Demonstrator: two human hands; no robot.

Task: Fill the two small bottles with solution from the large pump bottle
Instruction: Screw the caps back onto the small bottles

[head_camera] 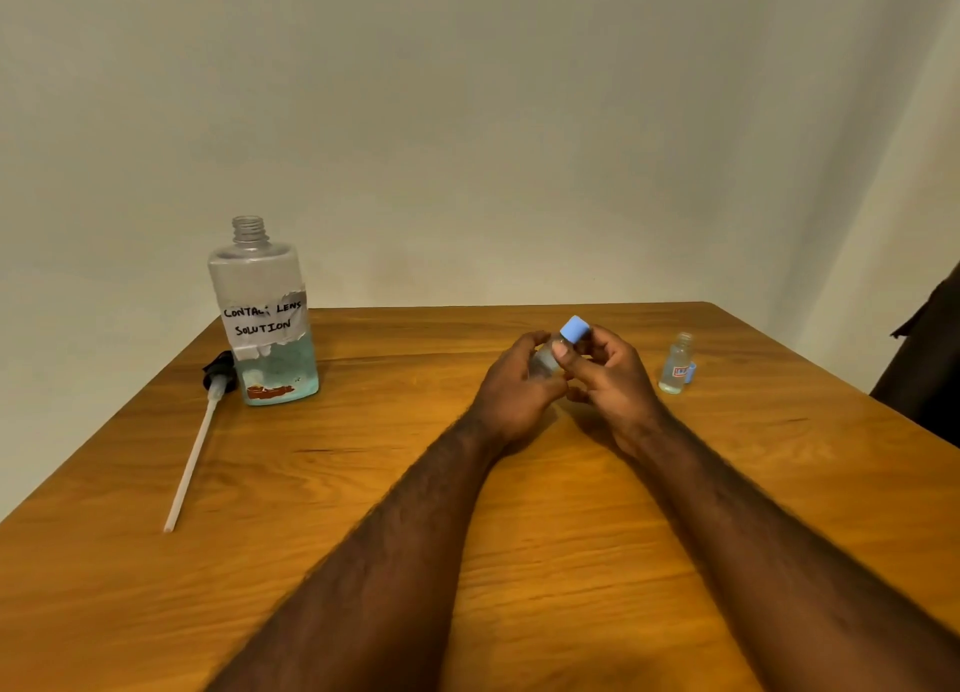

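While left hand (511,384) grips small bottle (545,359) and right hand (615,379) pinches its blue cap (575,328): best hold body steady, upright; turn cap only.

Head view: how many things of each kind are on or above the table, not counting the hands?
Large bottle: 1
Small bottle: 2
Blue cap: 2
Pump with tube: 1
Total: 6
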